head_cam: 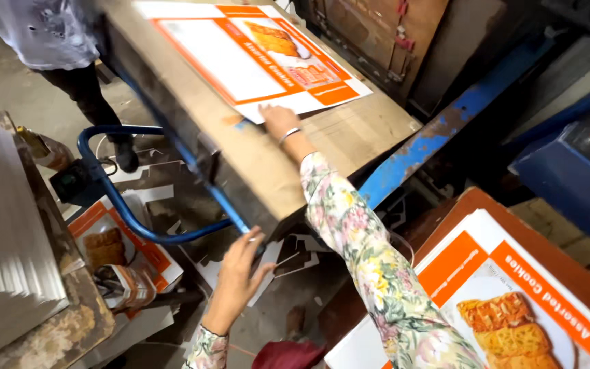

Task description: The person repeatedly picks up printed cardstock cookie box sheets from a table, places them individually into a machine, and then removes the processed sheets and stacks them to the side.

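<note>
From where I watch, the far left shows a stack of pale sheets on a rusty stand, and beside it, down on the floor, a printed orange-and-white carton blank among paper offcuts. A blue tube frame curves out from under the table there. At the top left another person stands in a light shirt and dark trousers.

My left hand reaches up from the lower middle, forearm rising steeply, fingers spread loosely and the fingertips touching the near lower corner of the wooden table; it grasps nothing that I can see.

My right arm, in a flowered sleeve, stretches up and away from the lower right, nearly straight. The right hand (a metal bangle at the wrist) lies flat, palm down, fingers extended on the near edge of the printed sheet. It presses rather than clenches. That sheet lies flat on the table top, its long axis running from upper left to lower right, the biscuit picture at its far right side.

At the lower right a pile of similar sheets rests on a brown board, with a blue machine beyond.
</note>
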